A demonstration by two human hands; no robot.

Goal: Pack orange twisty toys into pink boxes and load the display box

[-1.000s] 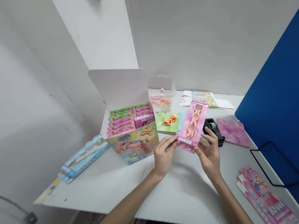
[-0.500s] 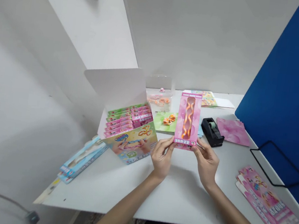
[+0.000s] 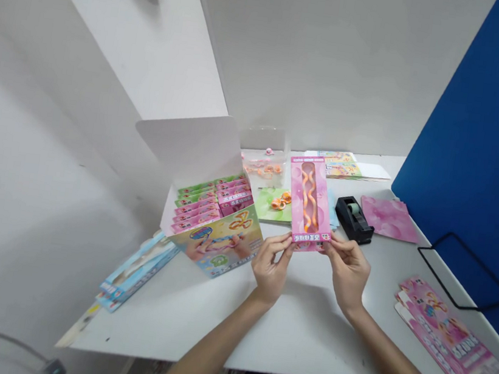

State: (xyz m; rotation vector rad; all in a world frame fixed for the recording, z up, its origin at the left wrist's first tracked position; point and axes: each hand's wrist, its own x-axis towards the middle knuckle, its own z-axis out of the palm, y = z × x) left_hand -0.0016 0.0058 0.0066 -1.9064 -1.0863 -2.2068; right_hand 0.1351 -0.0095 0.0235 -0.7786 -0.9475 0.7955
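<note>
Both my hands hold a pink cardboard package (image 3: 318, 220) up by its lower end, pinched between fingers and thumbs above the white table. A clear window in it shows a wavy orange toy (image 3: 308, 196). The package tilts with its top to the left. My left hand (image 3: 271, 268) grips the lower left corner, and my right hand (image 3: 347, 272) grips the lower right corner. The black tape dispenser (image 3: 353, 219) stands just right of the package, not touching it.
An open display box (image 3: 215, 235) of small pink and green packs stands left of my hands. Behind the package lie a green card (image 3: 269, 211) with orange toys and a clear bag (image 3: 261, 164). Flat pink printed cards (image 3: 453, 352) lie at the right. A blue panel (image 3: 470, 118) rises behind.
The package has rotated from upright to leaning left, after leaning right a second ago. My hands have turned with it and still hold it.
</note>
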